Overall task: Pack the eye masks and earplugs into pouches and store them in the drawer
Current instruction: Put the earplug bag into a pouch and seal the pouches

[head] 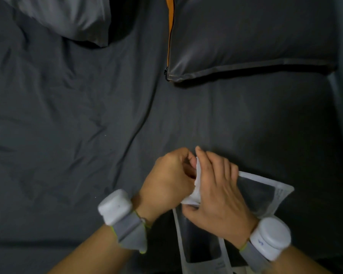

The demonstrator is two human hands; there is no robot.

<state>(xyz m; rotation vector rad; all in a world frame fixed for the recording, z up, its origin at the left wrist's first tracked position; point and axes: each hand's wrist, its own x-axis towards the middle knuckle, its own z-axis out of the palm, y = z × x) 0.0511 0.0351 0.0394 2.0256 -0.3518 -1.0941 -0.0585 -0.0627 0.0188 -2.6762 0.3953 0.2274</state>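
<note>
A clear pouch with white edges (265,192) is held just above the dark bedsheet, low in the view and right of centre. My left hand (166,180) pinches the pouch's white top edge from the left. On the same edge, my right hand (216,194) grips from the right and covers much of the pouch. A second clear pouch with a white border (202,244) lies flat on the sheet beneath my right wrist. What the pouches hold is too dark to tell. No eye mask, earplugs or drawer shows.
The dark grey bedsheet (77,125) fills the view, wrinkled at left. A dark pillow with an orange zipper edge (251,36) lies at top right, a lighter grey pillow (67,14) at top left. White sensor units are strapped to both wrists.
</note>
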